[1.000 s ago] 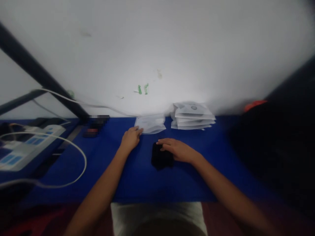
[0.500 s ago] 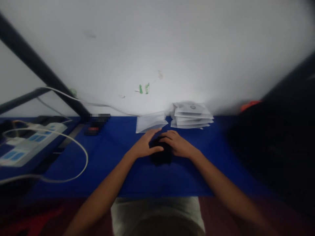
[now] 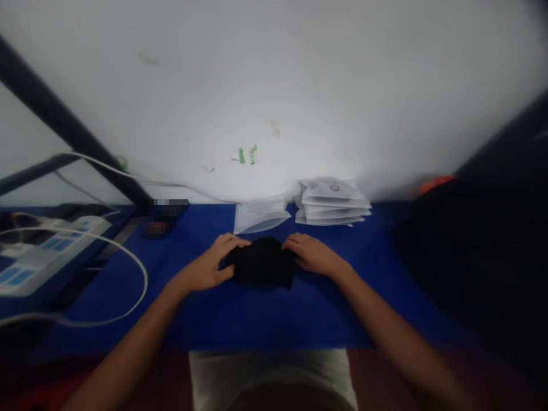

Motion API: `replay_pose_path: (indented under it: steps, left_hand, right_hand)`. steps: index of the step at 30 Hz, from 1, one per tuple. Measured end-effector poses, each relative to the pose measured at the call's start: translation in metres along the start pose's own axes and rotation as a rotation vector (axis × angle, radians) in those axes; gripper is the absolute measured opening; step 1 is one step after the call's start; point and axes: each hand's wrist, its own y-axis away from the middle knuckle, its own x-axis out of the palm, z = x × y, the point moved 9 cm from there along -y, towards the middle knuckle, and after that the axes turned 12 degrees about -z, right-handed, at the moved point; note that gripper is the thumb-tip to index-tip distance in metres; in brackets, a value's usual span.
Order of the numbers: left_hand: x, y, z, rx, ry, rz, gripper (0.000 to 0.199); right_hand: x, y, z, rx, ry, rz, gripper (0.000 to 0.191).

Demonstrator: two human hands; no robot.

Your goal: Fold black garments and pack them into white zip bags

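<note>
Pinched the black cloth [image 3: 265, 265] at its left end with the left hand [image 3: 205, 267], touched its right end with the right hand [image 3: 314, 254], grip unclear. Apparently smoothed it on the blue worktop [image 3: 274, 319], near the translucent bag [image 3: 260, 216]; called for light, even contact.

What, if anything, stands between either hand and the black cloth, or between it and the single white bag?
Nothing visible parts the left hand or right hand from the black cloth; both touch it. Toward the white bag, only fingertips at the cloth's far edge intervene.
</note>
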Motion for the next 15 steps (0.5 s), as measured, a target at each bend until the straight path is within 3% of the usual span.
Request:
replay_pose_path:
  steps: [4,6,8,11,13,15]
  left_hand:
    - [-0.011,0.015,0.008,-0.112,-0.177,-0.107,0.037]
    - [0.005,0.006,-0.007,-0.083,-0.215,-0.155,0.048]
    - [0.032,-0.009,-0.028,0.006,-0.229,-0.123,0.059]
    - [0.059,-0.026,-0.045,0.081,-0.267,-0.075,0.029]
    - [0.057,-0.028,-0.039,0.044,-0.263,-0.091,0.013]
    - [0.037,-0.021,-0.021,-0.058,-0.242,-0.171,0.019]
  right_hand:
    - [0.004,-0.001,0.0,0.016,-0.004,-0.003,0.049]
    - [0.005,-0.001,0.002,0.004,-0.017,-0.013,0.049]
    - [0.003,0.001,0.004,-0.01,-0.031,-0.037,0.047]
    - [-0.001,0.002,0.007,-0.022,-0.051,-0.062,0.041]
    - [-0.006,0.001,0.007,-0.009,-0.058,-0.087,0.039]
    - [-0.011,0.0,0.003,0.018,-0.035,-0.105,0.039]
